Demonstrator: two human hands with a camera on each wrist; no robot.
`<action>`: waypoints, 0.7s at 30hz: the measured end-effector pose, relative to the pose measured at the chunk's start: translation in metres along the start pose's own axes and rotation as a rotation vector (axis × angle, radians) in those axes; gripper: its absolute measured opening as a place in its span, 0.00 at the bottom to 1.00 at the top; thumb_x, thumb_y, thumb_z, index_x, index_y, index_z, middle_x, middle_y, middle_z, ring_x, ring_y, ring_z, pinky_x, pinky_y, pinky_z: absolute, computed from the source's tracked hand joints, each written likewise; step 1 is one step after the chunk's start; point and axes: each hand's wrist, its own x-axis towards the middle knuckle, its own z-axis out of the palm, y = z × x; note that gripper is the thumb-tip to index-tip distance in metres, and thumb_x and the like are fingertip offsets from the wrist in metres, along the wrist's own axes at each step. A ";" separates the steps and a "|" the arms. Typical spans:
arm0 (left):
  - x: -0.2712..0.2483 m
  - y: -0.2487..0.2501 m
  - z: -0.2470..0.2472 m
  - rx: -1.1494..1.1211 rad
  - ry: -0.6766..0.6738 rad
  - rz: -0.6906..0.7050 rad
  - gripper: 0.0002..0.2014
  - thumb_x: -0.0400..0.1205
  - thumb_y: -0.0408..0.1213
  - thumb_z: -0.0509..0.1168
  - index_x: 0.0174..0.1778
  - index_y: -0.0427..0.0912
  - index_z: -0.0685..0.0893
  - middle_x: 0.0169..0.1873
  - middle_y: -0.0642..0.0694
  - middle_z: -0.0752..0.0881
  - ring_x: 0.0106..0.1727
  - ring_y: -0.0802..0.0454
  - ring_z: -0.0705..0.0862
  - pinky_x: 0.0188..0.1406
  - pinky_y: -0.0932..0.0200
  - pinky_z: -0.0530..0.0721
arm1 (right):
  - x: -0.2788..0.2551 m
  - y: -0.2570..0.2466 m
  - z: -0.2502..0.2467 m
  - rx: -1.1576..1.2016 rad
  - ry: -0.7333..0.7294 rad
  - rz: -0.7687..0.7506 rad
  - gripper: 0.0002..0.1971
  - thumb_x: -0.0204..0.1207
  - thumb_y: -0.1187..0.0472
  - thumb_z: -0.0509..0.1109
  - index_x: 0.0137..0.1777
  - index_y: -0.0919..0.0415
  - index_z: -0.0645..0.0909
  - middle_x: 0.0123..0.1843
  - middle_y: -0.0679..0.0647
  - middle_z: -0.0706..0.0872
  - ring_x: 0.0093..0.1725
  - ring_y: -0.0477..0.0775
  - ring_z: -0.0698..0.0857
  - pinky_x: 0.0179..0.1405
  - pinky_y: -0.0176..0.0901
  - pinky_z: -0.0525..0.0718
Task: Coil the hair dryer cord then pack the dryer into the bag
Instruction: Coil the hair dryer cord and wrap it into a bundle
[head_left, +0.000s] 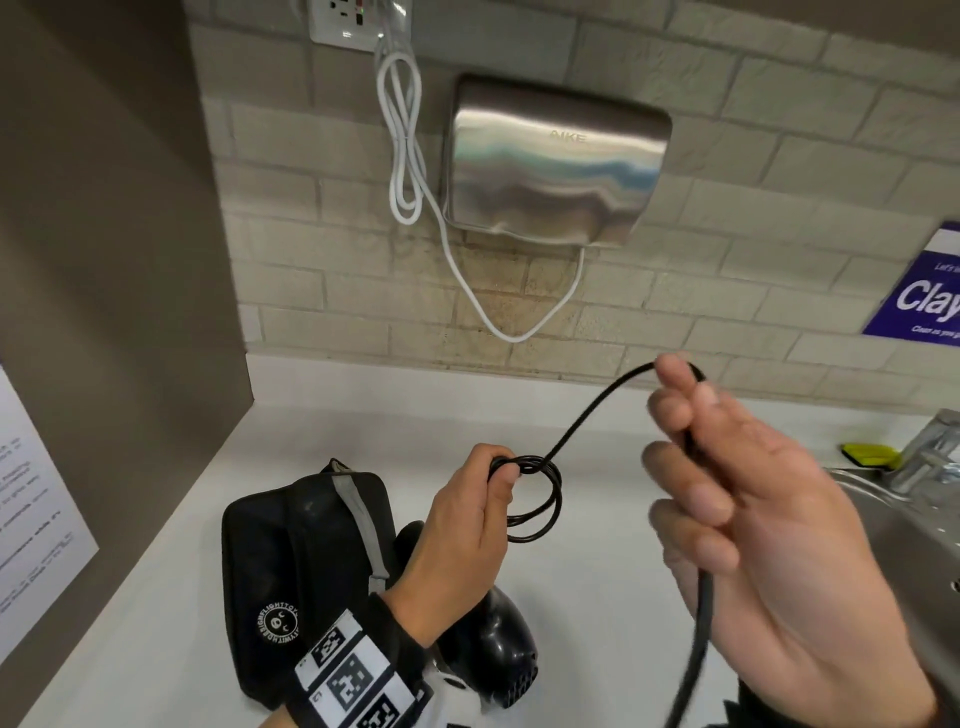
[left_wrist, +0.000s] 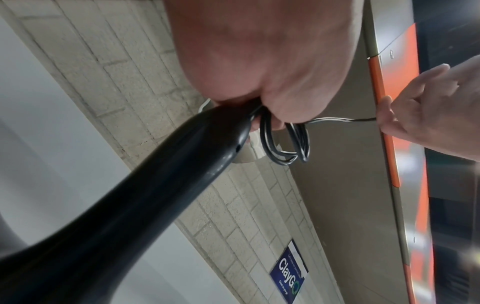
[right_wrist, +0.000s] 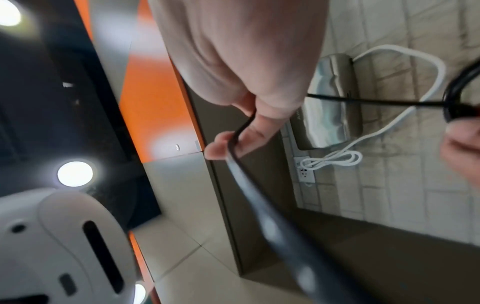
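Above the white counter (head_left: 597, 597), my left hand (head_left: 498, 470) pinches a small coil of the black cord (head_left: 537, 499). From the coil the cord rises right over the fingertips of my right hand (head_left: 691, 410), which curls round it, then drops toward the bottom edge. The black hair dryer (head_left: 493, 649) sits under my left wrist. In the left wrist view its handle (left_wrist: 155, 185) reaches up into that hand's fingers beside the coil (left_wrist: 285, 144). The black bag (head_left: 301, 561) lies on the counter left of the dryer. The right wrist view shows fingers (right_wrist: 221, 148) pinching the cord (right_wrist: 233, 144).
A steel hand dryer (head_left: 550, 161) hangs on the tiled wall with a white cable (head_left: 410, 156) looped from a socket. A sink (head_left: 904, 530), tap (head_left: 930, 452) and green sponge (head_left: 867, 454) are at right. A brown side panel (head_left: 104, 260) bounds the left.
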 end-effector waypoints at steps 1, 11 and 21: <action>0.001 -0.001 -0.002 -0.007 0.013 -0.003 0.09 0.88 0.46 0.51 0.49 0.53 0.75 0.28 0.59 0.76 0.29 0.59 0.74 0.29 0.70 0.70 | -0.001 0.000 0.004 -0.065 -0.021 0.026 0.09 0.80 0.64 0.59 0.55 0.59 0.79 0.32 0.51 0.80 0.17 0.42 0.72 0.07 0.31 0.71; 0.008 -0.010 -0.014 -0.019 -0.018 -0.062 0.08 0.88 0.43 0.55 0.47 0.55 0.77 0.26 0.48 0.84 0.31 0.56 0.83 0.33 0.67 0.79 | 0.005 0.006 -0.055 -0.636 0.021 0.230 0.06 0.73 0.66 0.71 0.48 0.64 0.86 0.32 0.59 0.78 0.26 0.53 0.68 0.23 0.42 0.71; 0.011 -0.006 -0.015 0.087 -0.068 -0.048 0.08 0.89 0.42 0.56 0.49 0.47 0.79 0.25 0.46 0.83 0.28 0.53 0.83 0.33 0.55 0.82 | 0.034 0.008 -0.047 -1.452 -0.287 0.080 0.12 0.68 0.49 0.81 0.50 0.47 0.85 0.28 0.45 0.85 0.21 0.40 0.73 0.26 0.27 0.72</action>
